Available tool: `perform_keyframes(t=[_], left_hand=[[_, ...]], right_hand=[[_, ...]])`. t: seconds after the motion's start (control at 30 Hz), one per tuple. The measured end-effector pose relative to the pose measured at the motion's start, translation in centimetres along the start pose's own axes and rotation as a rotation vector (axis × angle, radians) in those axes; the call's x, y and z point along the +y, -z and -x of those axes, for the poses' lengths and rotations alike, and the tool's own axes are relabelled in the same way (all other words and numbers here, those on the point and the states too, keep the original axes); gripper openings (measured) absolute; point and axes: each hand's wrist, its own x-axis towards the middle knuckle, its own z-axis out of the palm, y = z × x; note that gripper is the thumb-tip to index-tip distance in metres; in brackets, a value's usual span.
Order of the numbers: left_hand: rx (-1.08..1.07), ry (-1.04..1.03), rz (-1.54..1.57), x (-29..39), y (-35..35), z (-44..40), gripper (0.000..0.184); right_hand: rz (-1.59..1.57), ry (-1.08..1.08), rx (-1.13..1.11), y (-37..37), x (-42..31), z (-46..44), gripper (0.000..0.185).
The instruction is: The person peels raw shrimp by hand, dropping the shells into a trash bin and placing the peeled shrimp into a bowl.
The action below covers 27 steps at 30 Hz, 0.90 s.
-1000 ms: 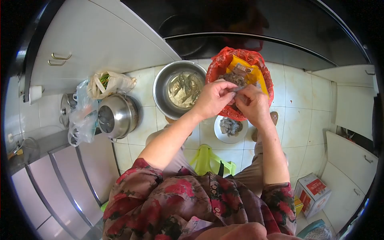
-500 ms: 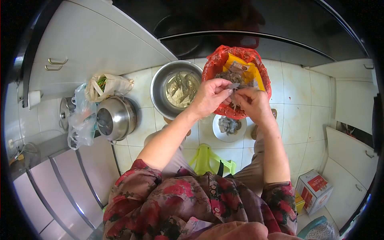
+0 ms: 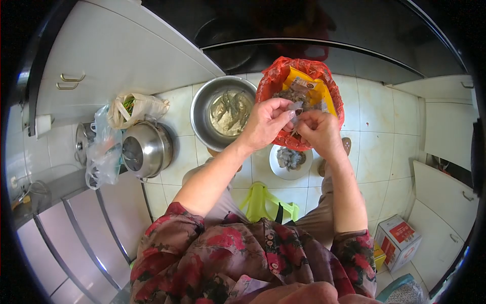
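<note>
Red plastic forms the open bag (image 3: 267, 83) at upper centre, and over its near edge I see the left hand (image 3: 265, 124) pinching a shrimp (image 3: 295, 106) between thumb and fingers. The right hand (image 3: 324, 134) has its fingers curled at its lower end, though I cannot tell if they grip. My feed shows a steel bowl (image 3: 198, 119) left of the bag, and a white plate (image 3: 286, 176) of other shrimp (image 3: 290, 158) below.

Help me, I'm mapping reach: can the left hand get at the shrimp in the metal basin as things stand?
Probably yes: the metal basin stands open beside the left hand, with nothing covering the shrimp in it. Its fingers seem to hold another shrimp, though, so they may need freeing first.
</note>
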Motion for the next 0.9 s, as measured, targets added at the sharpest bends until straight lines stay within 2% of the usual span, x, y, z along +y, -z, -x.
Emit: perform_keyframes(t=[0.2, 0.27, 0.43, 0.47, 0.53, 0.6, 0.67, 0.83, 0.9], left_hand=[[0.112, -0.005, 0.120, -0.7, -0.6, 0.0, 0.020], [0.151, -0.033, 0.253, -0.7, -1.0, -0.1, 0.021], [0.037, 0.034, 0.362, -0.2, -1.0, 0.0, 0.019], [-0.020, 0.054, 0.358, -0.3, -0.8, 0.0, 0.019], [-0.006, 0.060, 0.310, -0.9, -0.7, -0.2, 0.018], [0.004, 0.068, 0.262, -1.2, -0.7, -0.2, 0.017], [-0.002, 0.048, 0.192, -1.4, -0.9, -0.1, 0.017], [-0.025, 0.074, 0.257, -0.7, -0.5, -0.2, 0.019], [-0.020, 0.061, 0.274, -0.8, -0.6, -0.3, 0.019]], right_hand=[[-0.089, -0.048, 0.073, 0.0, -1.1, 0.0, 0.010], [-0.113, -0.026, 0.088, -0.1, -1.0, 0.0, 0.009], [-0.212, -0.058, 0.117, -0.3, -1.4, 0.2, 0.010], [-0.204, 0.002, 0.087, -0.5, -0.7, 0.2, 0.011], [-0.197, 0.060, 0.057, -0.5, -0.1, 0.0, 0.011], [-0.006, 0.078, 0.042, -0.2, 0.1, -0.1, 0.013], [0.037, 0.069, 0.043, -0.1, 0.1, -0.1, 0.014], [0.056, 0.009, 0.092, -0.2, -0.6, -0.1, 0.015], [0.118, 0.171, 0.186, -0.4, -0.1, -0.3, 0.015]])
